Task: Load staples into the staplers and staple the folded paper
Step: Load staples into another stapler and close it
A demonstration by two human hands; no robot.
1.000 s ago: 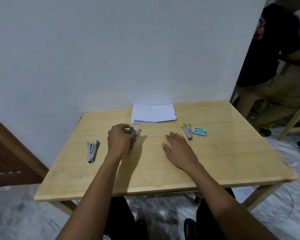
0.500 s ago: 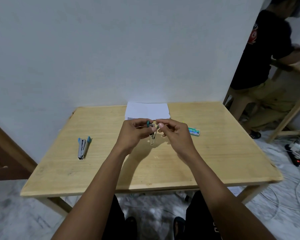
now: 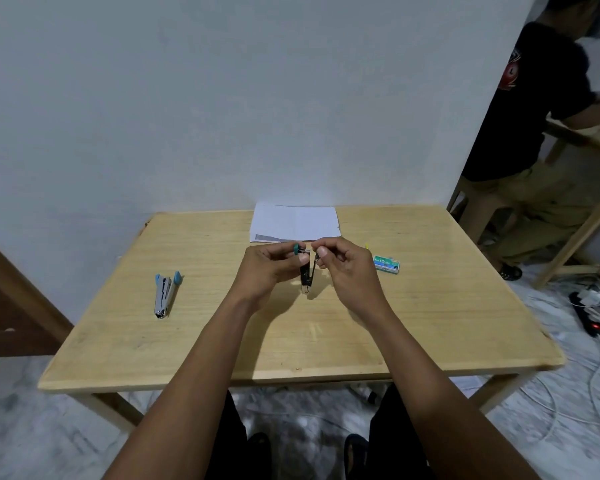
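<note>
I hold a small green-capped stapler [image 3: 307, 274] above the middle of the wooden table [image 3: 430, 327], its two arms spread apart in a V. My left hand [image 3: 269, 270] grips the arm with the green cap. My right hand [image 3: 347, 271] pinches the other arm. A folded white paper [image 3: 295, 223] lies at the table's far edge by the wall. A blue stapler [image 3: 165, 294] rests on the left. A green staple box [image 3: 387, 264] sits to the right, and only the tip of a yellow stapler [image 3: 367, 244] shows behind my right hand.
A white wall stands right behind the table. A seated person [image 3: 534, 133] is at another table on the far right. Cables and a power strip [image 3: 591, 320] lie on the floor to the right. A brown wooden panel [image 3: 11, 306] stands at the left.
My left hand lifted the green stapler off the table. My right hand left the tabletop and joined it, and the stapler's arms are now spread wider.
</note>
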